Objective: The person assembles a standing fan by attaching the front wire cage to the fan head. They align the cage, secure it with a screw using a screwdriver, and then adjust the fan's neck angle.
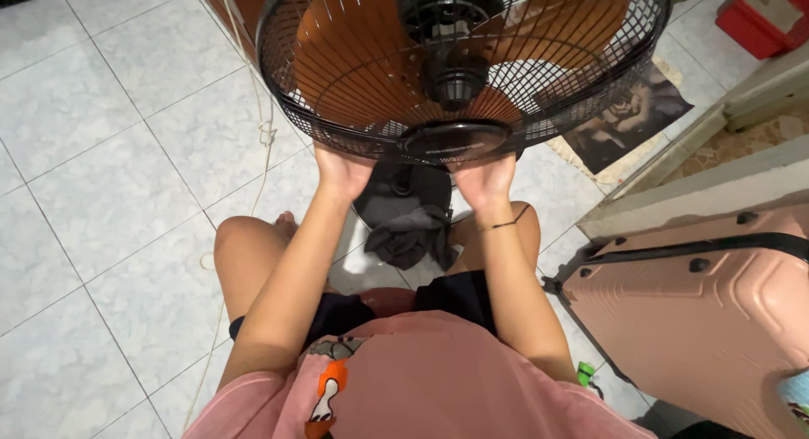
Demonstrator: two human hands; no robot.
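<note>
Black wire forms the round fan guard (337, 93), which fills the upper part of the head view and faces the seated person. Orange-brown blades (354, 68) show behind the wires, with the black hub (455, 77) at the centre and a dark oval badge (453, 141) on the lower rim.

Hand positions:
- The left hand (341, 171) is pressed against the lower left rim of the guard, palm up and fingers spread along the wires. It supports the rim without closing round it.
- The right hand (484, 179) meets the lower right rim just beside the badge, likewise flat and open. A thin dark band (510, 224) sits on this wrist.

Surroundings: the fan base (396, 190) stands on the pale tiled floor (101, 169) between the knees, with a dark grey cloth (413, 235) lying against it. A thin white cord (263, 136) runs over the tiles at the left. A pink hard suitcase (716, 313) lies at the right, a red box (763, 18) at the top right, and a dark printed mat (632, 119) behind the fan.

Step in hand, as a judgement: both palms steady the guard at its lower edge, which suggests seating or freeing the front grille. A further move would call for even pressure from both sides, so that the rim does not tilt, and for fingers kept outside the wires
</note>
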